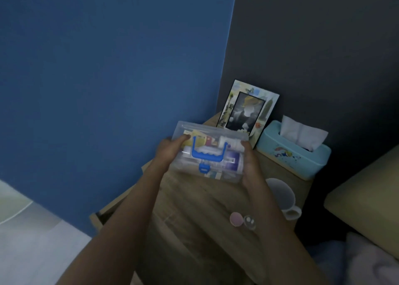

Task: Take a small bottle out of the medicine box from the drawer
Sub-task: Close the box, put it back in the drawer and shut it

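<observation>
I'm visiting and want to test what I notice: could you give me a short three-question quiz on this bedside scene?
1. True or false: the blue latch on the clear medicine box is already undone.
2. How many hands hold the box? A) none B) one C) two
3. What stands directly to the right of the picture frame on the wooden cabinet?

Key:
1. False; the lid sits closed and the latch lies down over the front.
2. C; the left hand grips one end, the right hand the other.
3. The light-blue tissue box.
</observation>
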Demonstrator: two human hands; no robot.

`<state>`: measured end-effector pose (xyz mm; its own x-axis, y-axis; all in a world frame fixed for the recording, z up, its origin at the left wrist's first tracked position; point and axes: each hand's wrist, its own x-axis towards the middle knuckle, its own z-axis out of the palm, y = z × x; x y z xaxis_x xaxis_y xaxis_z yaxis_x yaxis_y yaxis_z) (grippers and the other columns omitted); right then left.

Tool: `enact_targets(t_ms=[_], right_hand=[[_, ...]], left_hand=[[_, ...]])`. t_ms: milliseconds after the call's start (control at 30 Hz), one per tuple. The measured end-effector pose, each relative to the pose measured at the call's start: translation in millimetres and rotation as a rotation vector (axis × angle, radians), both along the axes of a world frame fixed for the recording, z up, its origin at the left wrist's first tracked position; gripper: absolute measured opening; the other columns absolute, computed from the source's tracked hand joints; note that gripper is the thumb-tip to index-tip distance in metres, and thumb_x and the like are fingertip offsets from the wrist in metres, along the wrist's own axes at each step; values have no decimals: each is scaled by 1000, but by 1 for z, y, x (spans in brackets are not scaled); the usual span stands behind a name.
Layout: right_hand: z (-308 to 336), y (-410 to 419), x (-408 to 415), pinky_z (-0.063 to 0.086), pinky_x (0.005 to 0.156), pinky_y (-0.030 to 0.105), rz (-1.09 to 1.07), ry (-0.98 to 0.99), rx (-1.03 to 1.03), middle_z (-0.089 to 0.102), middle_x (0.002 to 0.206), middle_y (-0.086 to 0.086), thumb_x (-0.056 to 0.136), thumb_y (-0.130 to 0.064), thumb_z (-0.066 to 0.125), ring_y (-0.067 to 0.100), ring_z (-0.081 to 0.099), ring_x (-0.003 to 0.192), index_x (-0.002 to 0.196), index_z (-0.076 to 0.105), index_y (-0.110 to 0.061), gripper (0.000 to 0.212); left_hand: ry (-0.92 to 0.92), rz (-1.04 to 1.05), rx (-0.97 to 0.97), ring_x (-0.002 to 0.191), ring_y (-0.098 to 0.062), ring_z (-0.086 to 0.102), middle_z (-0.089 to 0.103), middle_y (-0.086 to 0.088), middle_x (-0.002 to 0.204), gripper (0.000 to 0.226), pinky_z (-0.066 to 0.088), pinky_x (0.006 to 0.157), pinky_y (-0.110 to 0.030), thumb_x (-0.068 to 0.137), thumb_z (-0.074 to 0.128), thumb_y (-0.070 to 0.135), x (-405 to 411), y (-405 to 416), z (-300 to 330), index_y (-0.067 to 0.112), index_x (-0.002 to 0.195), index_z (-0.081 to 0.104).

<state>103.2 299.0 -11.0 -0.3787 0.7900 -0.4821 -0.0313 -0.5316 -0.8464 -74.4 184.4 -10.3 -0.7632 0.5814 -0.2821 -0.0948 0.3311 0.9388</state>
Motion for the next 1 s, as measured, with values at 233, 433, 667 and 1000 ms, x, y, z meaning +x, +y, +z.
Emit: enact_targets(t_ms=[233,433,667,1000], right_hand=[[19,-100,15,61,68,37,-85,7,-79,70,99,9,92,-44,49,28,70,88,101,62,-20,29],[-14,-209,43,56,88,43,-136,-24,-135,71,103,5,92,-47,49,22,71,93,114,61,-23,35],[-58,-288,54,51,96,50,-157,-25,-202,62,124,7,96,-39,48,25,64,109,137,46,-26,43],[-117,-292,32,42,106,50,-113,-206,-206,51,140,13,99,-43,37,31,54,124,145,36,-21,52]], left_hand=[[28,-81,-5,64,-5,65,68,10,78,22,47,50,-19,79,69,38,2,-74,41,21,92,69],[39,-202,-80,60,3,67,67,14,83,9,48,49,-14,78,71,33,11,-155,27,27,82,66],[25,-346,-252,124,-21,53,56,0,137,84,39,108,-35,59,71,53,7,-200,-15,17,134,56],[-11,-525,-343,89,-14,64,66,4,97,36,51,70,-17,88,65,35,-10,-183,-79,13,117,65]])
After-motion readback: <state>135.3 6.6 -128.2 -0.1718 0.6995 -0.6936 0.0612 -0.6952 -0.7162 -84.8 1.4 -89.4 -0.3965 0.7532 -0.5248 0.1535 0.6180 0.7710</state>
